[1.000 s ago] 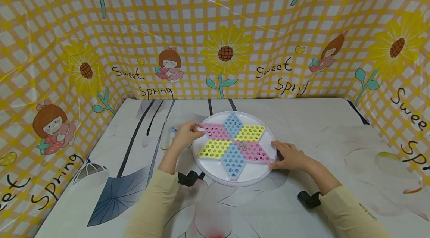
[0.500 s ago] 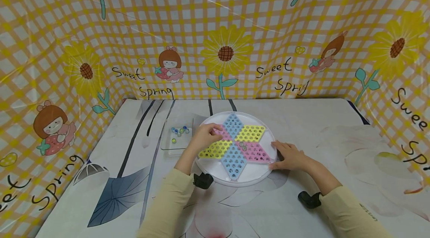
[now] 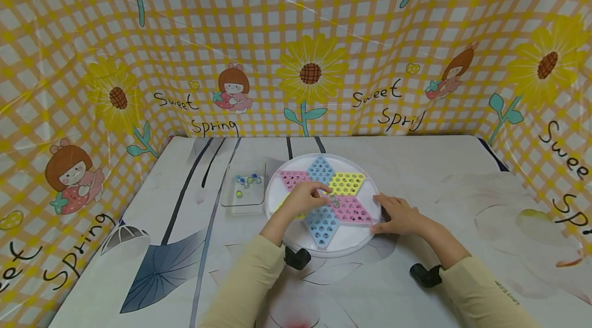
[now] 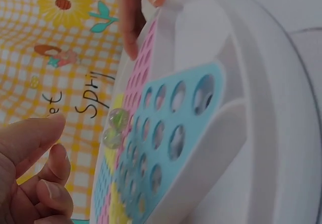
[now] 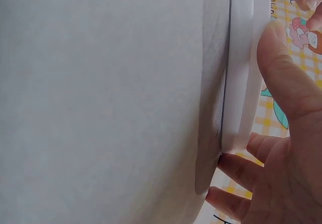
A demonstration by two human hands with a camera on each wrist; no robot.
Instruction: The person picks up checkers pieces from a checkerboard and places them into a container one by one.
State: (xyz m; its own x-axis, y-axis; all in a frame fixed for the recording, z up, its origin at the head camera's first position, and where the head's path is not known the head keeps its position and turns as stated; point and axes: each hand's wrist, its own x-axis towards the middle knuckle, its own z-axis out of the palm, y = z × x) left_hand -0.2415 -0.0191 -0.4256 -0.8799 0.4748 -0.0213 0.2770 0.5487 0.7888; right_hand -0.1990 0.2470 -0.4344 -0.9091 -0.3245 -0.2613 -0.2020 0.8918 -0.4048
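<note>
A round white Chinese checkers board (image 3: 367, 194) carries a star of pink, yellow and blue holed sections. Two clear glass marbles (image 3: 334, 199) sit side by side near its centre, on the pink section. Above the board's middle is my left hand (image 3: 302, 199), its thumb and fingertips just left of the marbles. In the left wrist view, that hand (image 4: 32, 178) has loosely bent fingers, with a gap between thumb and fingers and nothing seen in it. My right hand (image 3: 401, 216) touches the board's right edge with spread fingers; its thumb (image 5: 287, 78) lies along the rim.
Left of the board stands a clear plastic box (image 3: 252, 198) holding several marbles (image 3: 250, 180). A patterned cloth (image 3: 152, 271) covers the table. Behind and at both sides rises a yellow checked curtain (image 3: 273, 35).
My left hand has moved right from the board's left edge to its centre, uncovering the box of marbles. My right hand has stayed at the right edge.
</note>
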